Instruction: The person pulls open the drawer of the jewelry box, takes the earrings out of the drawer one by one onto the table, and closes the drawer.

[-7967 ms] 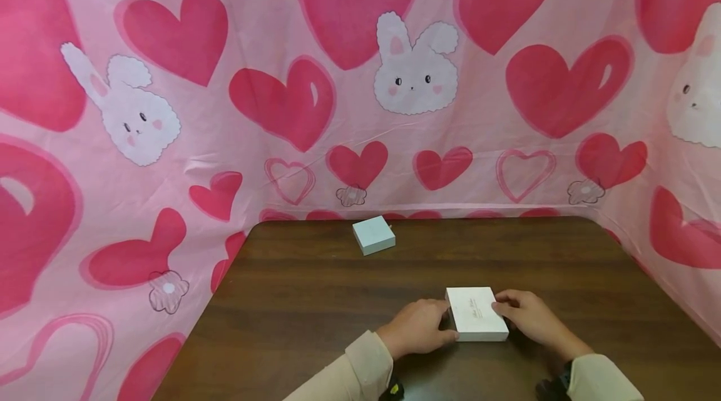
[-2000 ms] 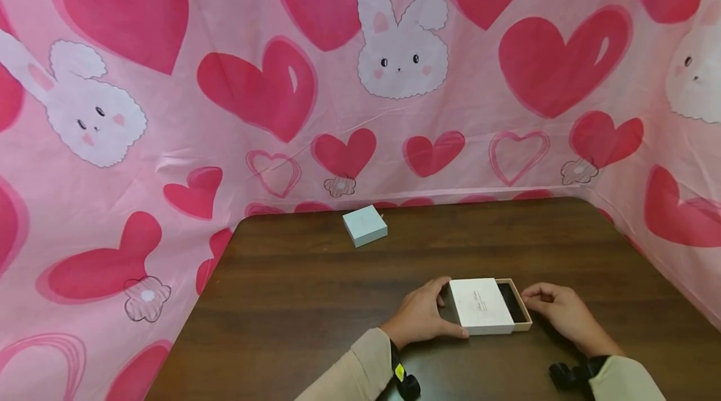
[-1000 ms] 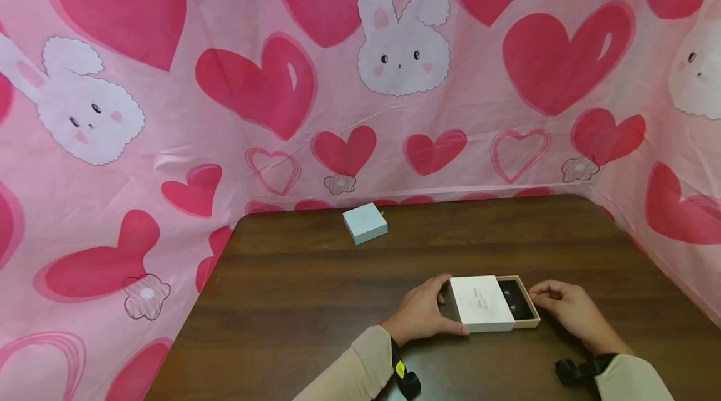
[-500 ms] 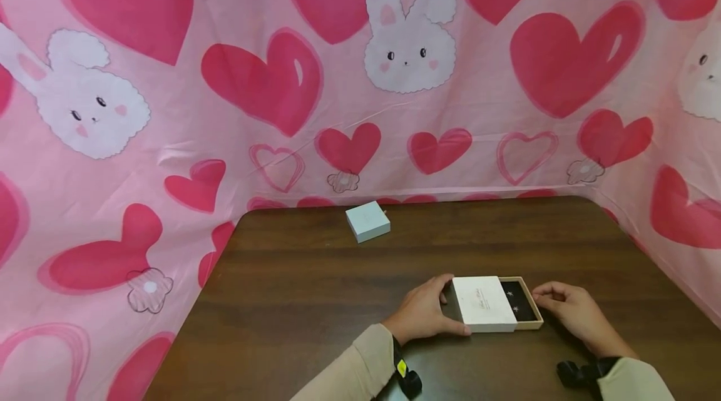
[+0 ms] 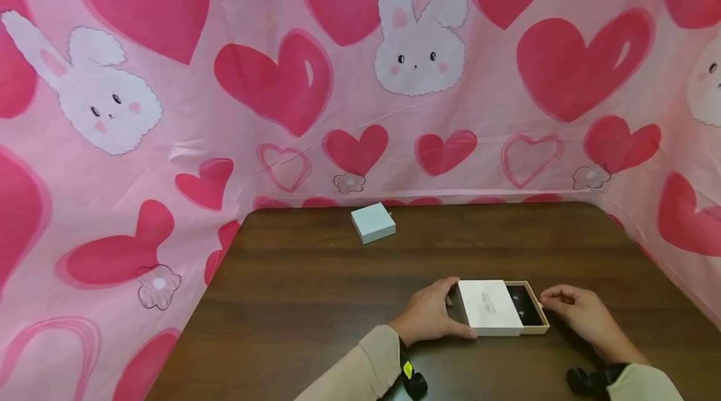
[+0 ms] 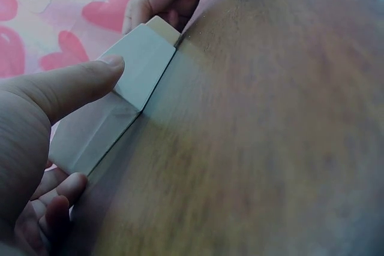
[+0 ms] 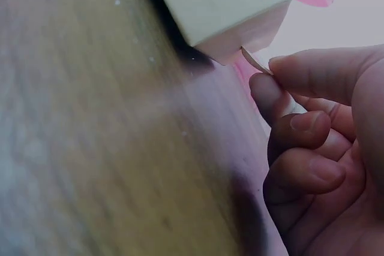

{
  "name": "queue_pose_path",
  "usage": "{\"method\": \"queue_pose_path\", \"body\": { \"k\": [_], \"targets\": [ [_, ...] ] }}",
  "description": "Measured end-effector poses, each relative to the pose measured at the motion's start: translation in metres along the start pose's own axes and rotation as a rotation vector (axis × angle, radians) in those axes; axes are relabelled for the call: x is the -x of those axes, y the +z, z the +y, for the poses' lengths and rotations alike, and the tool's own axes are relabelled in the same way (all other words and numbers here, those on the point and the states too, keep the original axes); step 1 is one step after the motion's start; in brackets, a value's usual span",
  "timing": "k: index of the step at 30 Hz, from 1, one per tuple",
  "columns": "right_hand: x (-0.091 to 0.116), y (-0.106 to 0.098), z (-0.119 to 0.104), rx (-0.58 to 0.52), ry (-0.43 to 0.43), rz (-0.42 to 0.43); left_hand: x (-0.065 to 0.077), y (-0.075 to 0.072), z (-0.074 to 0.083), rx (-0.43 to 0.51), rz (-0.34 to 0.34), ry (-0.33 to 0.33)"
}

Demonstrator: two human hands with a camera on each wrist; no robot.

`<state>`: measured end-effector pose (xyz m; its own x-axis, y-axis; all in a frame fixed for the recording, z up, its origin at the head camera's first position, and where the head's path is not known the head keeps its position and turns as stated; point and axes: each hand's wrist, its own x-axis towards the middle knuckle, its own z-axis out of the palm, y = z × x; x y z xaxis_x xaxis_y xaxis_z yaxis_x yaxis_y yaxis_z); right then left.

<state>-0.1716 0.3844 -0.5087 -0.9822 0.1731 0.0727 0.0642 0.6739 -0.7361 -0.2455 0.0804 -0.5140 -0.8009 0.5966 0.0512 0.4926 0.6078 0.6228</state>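
Observation:
A white slide-out jewelry box lies on the wooden table, its sleeve (image 5: 489, 308) printed with small lettering. From the sleeve's right end the tan-edged drawer (image 5: 536, 329) stands part way out. Inside it shows a black insert (image 5: 528, 318) with small silvery star-shaped pieces. My left hand (image 5: 430, 314) grips the sleeve at its left end, thumb (image 6: 90, 85) along the near side and fingers round the far side. Between thumb and forefinger my right hand (image 5: 588, 319) pinches a small ribbon pull tab (image 7: 254, 61) on the drawer's end.
A second, pale blue-white box (image 5: 373, 223) sits near the back edge of the brown table (image 5: 315, 276). Pink cloth (image 5: 242, 107) with hearts and rabbits hangs behind and at both sides. Dark camera mounts (image 5: 588, 381) are strapped to the wrists.
Eight seconds ago the box was fully closed. My right hand has since drawn the drawer out rightward, uncovering the star-shaped pieces; over the last second it barely moves while the head view shifts slightly.

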Motion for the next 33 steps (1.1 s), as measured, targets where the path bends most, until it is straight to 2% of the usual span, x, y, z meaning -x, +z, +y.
{"method": "queue_pose_path", "body": {
  "k": [12,28,33],
  "targets": [
    [0.001,-0.002,0.001,-0.011,-0.098,0.018,0.001,0.001,0.002,-0.013,-0.013,-0.006],
    [0.002,-0.012,-0.008,0.045,-0.107,-0.01,0.001,0.0,0.0,-0.003,-0.014,-0.009],
    [0.001,-0.014,-0.013,0.053,-0.136,-0.006,0.001,0.0,0.0,0.011,-0.023,-0.013]
  ]
}}
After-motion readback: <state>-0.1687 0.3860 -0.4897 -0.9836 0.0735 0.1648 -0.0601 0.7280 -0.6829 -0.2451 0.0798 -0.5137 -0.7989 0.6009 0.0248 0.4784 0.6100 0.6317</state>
